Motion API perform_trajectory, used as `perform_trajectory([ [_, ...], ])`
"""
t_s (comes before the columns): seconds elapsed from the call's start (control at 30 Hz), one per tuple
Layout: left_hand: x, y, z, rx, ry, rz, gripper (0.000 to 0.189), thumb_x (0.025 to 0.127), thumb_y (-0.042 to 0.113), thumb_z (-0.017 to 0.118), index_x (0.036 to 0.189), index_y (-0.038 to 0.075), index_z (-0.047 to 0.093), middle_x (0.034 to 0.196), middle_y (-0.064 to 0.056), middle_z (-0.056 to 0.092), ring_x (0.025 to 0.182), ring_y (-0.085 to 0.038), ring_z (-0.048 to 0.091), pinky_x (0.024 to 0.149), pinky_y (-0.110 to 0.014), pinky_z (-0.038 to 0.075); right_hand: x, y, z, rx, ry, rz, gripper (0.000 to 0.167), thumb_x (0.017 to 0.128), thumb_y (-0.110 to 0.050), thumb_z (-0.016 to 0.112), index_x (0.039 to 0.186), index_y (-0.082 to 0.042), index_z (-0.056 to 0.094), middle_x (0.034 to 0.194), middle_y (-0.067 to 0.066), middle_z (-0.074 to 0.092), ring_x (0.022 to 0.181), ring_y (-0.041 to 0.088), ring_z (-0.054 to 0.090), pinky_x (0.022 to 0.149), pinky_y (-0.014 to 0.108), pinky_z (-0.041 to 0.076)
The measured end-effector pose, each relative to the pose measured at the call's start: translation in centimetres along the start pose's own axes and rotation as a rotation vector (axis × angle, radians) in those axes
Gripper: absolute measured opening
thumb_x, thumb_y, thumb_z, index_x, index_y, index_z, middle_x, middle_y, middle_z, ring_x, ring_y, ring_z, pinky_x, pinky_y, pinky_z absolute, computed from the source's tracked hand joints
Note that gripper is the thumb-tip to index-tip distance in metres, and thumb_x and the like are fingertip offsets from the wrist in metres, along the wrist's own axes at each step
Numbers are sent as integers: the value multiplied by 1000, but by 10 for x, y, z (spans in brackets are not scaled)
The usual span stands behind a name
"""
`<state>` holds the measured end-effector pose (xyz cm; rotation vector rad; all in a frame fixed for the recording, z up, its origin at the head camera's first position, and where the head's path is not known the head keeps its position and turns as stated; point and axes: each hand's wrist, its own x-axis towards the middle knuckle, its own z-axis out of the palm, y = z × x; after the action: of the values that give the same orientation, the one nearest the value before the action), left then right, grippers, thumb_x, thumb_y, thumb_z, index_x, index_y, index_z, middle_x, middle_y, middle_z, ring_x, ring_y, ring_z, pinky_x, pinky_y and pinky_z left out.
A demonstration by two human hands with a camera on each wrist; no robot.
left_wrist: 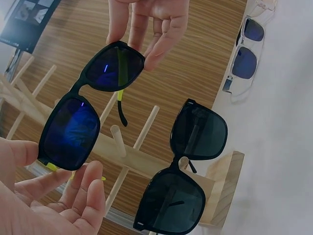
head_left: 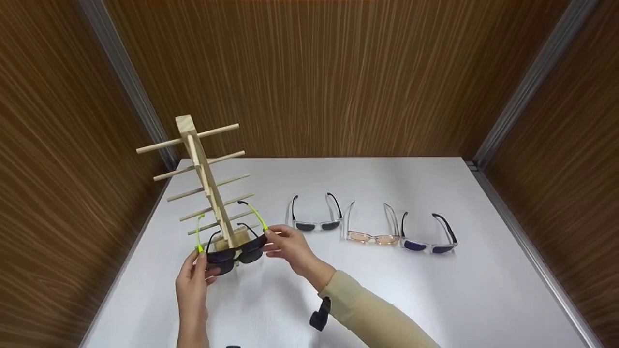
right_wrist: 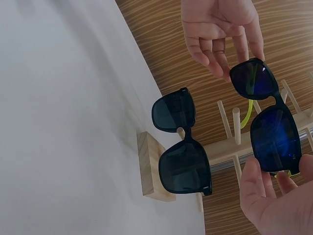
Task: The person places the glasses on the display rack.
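Sunglasses with blue-violet lenses and yellow-green temples [head_left: 252, 244] are held between both hands, temples pointing toward the wooden display rack [head_left: 213, 188]. My left hand [head_left: 192, 278] pinches one end of the frame near the hinge. At the other hinge, my right hand [head_left: 291, 249] pinches the frame with thumb and fingers. Just below them, black sunglasses with dark lenses [left_wrist: 176, 200] hang on the lowest part of the rack, a peg showing at their bridge. In both wrist views the held pair stands apart from the black pair, higher along the rack.
Three more pairs lie on the white table [head_left: 387, 295] to the right: clear-framed glasses with dark lenses [head_left: 317, 225], glasses with orange-tinted lenses [head_left: 373, 238] and a pair with blue lenses [head_left: 428, 247]. Wood-grain panels [head_left: 309, 82] enclose the table. The rack's upper pegs [head_left: 220, 130] stick out sideways.
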<state>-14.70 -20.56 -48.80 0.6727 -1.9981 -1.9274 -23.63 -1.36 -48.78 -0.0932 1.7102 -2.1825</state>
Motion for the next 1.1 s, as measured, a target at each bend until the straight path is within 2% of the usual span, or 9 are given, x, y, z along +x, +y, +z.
perform_trajectory([
  [0.1, 5, -1, 0, 4, 8, 21, 50, 96, 41, 47, 134, 8, 47, 99, -14, 56, 76, -15, 62, 66, -24, 50, 3, -1, 1, -5, -6, -9, 31, 90, -18, 63, 111, 4, 59, 92, 12, 65, 88, 35, 65, 72, 37, 54],
  [0.3, 9, -4, 3, 0, 16, 29, 50, 96, 41, 47, 132, 7, 49, 99, -14, 59, 76, -15, 63, 65, -24, 51, 7, -2, 2, -37, 26, 4, 31, 90, -16, 62, 113, 5, 58, 89, 12, 65, 81, 31, 67, 71, 37, 54],
  [0.5, 17, -7, -1, 13, 70, 50, 50, 96, 43, 47, 130, 7, 51, 98, -12, 57, 75, -13, 62, 63, -22, 50, 16, 1, 11, -63, 23, 6, 28, 90, -16, 62, 110, 4, 60, 84, 10, 65, 76, 26, 67, 69, 36, 54],
  [0.73, 22, -10, -1, 14, 50, 49, 48, 97, 39, 46, 130, 4, 50, 96, -9, 57, 75, -12, 62, 62, -22, 50, 19, 5, 13, -95, 55, 6, 26, 91, -15, 61, 109, 3, 61, 83, 10, 64, 74, 25, 67, 66, 35, 55],
  [0.9, 25, -15, 0, 22, 56, 72, 50, 97, 38, 47, 128, 0, 51, 97, -13, 57, 75, -12, 62, 61, -22, 50, 19, 7, 13, -105, 60, 6, 28, 91, -16, 61, 111, 4, 60, 84, 10, 64, 73, 23, 67, 66, 34, 55],
  [1.0, 27, -19, 0, 5, 70, 93, 53, 95, 41, 49, 126, -2, 52, 95, -15, 58, 73, -13, 62, 60, -21, 49, 19, 8, 14, -106, 60, 12, 29, 91, -16, 61, 111, 5, 60, 83, 11, 64, 72, 22, 66, 67, 35, 55],
  [1.03, 31, -26, -2, -40, 62, 117, 51, 94, 39, 53, 124, -1, 53, 93, -13, 59, 72, -13, 62, 57, -20, 48, 19, 9, 14, -106, 61, 14, 29, 91, -16, 61, 111, 5, 60, 83, 11, 64, 71, 22, 66, 67, 36, 55],
  [1.1, 31, -28, -2, -51, 69, 123, 52, 93, 41, 54, 123, -2, 54, 92, -13, 59, 71, -13, 62, 56, -20, 48, 20, 11, 14, -105, 67, 23, 28, 91, -15, 61, 110, 5, 60, 82, 11, 64, 70, 21, 66, 67, 35, 55],
])
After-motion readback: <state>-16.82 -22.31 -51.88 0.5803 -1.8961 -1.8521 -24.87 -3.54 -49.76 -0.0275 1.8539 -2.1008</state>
